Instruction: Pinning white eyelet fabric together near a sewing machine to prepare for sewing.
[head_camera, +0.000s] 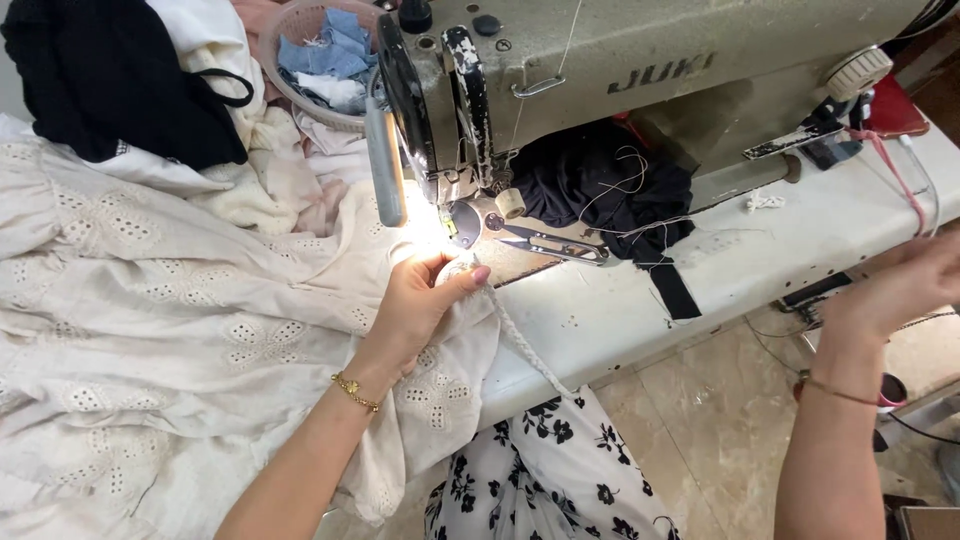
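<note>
Sewing machine (640, 70) at the table's (800, 250) back edge, heaped cloth (150, 320) over its left end, basket (320, 60) behind the cloth, scissors (555, 245) under the machine's arm, braided cord (525, 345) over the front edge.

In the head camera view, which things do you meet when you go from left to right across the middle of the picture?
Cream eyelet fabric → left hand pinching that fabric beside the needle → thread snips → dark cloth under the sewing machine arm → white table → right hand, raised and blurred.

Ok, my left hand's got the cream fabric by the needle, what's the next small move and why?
Probably bring the right hand back to the cream fabric: it is raised off to the side, while only the left hand pinches the fabric and white cord near the presser foot.
</note>
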